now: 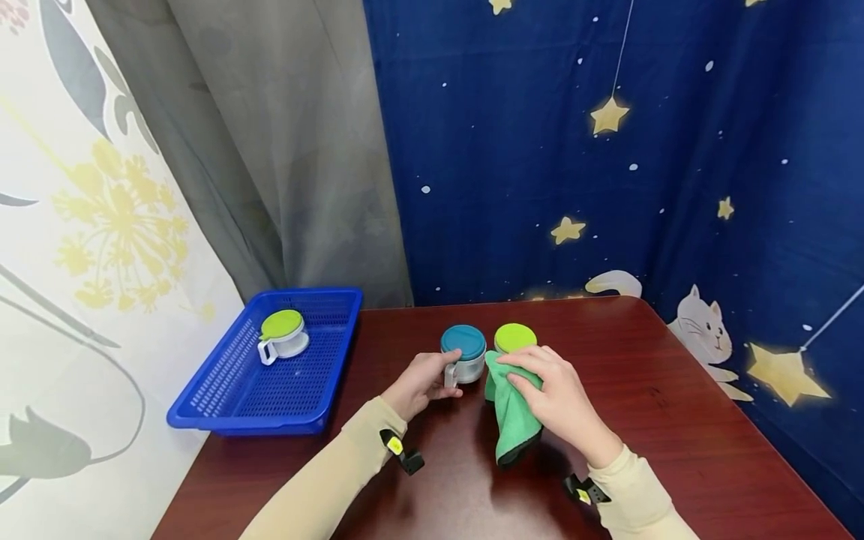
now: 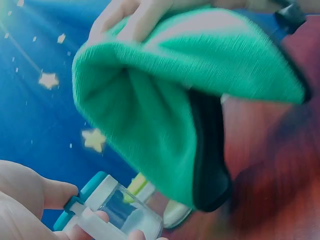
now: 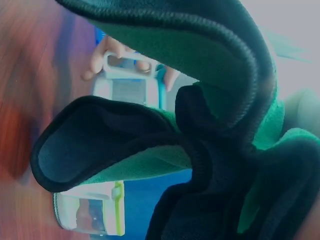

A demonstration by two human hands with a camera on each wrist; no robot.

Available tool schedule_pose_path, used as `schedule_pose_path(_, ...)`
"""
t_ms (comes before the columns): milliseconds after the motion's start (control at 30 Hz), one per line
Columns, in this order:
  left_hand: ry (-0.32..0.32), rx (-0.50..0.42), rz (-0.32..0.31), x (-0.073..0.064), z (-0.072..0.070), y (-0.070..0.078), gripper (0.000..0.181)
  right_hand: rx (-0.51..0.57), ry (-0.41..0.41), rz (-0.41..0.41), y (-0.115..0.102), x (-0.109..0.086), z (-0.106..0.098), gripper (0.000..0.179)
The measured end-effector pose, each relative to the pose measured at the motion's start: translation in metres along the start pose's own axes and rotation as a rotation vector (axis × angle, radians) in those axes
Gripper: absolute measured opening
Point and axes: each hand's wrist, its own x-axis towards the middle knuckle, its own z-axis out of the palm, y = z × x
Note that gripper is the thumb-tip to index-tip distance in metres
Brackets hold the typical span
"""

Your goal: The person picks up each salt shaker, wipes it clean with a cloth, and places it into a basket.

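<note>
Blue-lidded jar (image 1: 466,355): over the table (image 1: 682,420), between both hands, long axis roughly upright; contact with tabletop unclear | Left hand (image 1: 425,380): nearer, at the handle side, grasping the jar, thumb at lid | Right hand (image 1: 559,391): gripping green cloth (image 1: 516,416), just right of jar, before the green-lidded jar (image 1: 516,337).

A dark red, wood-grained bench (image 1: 675,420) is carrying the things, its glossy top reflecting light toward six o'clock. A blue basket (image 1: 270,424) is resting on it at ten o'clock. A lime-lidded jar (image 1: 516,337) is standing at twelve o'clock; whether the blue-lidded jar (image 1: 466,343) just beside it is touching the bench, I cannot tell.
</note>
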Motion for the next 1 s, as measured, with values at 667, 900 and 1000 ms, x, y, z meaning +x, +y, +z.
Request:
schedule_pose_path(667,-0.147,0.075,0.143,-0.063,0.008,0.02,0.044,-0.271,0.155,-0.318,-0.017,0.0,0.031,0.041)
schedule_pose_path(900,-0.146,0.069,0.165,-0.074,0.001,0.029,0.051,-0.297,0.104,-0.331,-0.013,-0.011,0.038,0.036)
schedule_pose_path(1000,-0.145,0.076,0.182,-0.077,0.0,0.033,0.052,-0.289,0.08,-0.319,-0.01,-0.014,0.041,0.033)
